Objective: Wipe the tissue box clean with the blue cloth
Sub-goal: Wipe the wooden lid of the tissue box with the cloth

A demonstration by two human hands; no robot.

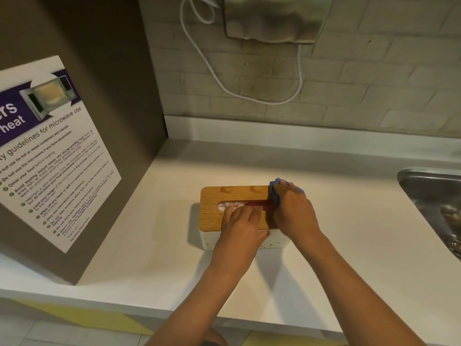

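Head view, looking down at a pale countertop (349, 233). A tissue box (232, 196) with a wooden lid and a white base sat near the middle of the counter, its long side running left to right. A tissue showed in the slot along the lid.

The left hand (239, 221) lay flat on the near part of the lid, fingers straight and pointing toward the slot, pressing the box down. The right hand (294, 208) was at the right end of the lid, fingers curled around a bunched blue cloth (275, 189), which it held against the lid's far right corner. Blue folds showed beyond the knuckles and beside the thumb.

To the left stood a brown panel bearing a poster (50, 151) of microwave guidelines. At the right edge was part of a steel sink (429, 186). On the tiled wall behind hung a metal appliance (274, 18) with a white cable (207, 63) looping beneath it.
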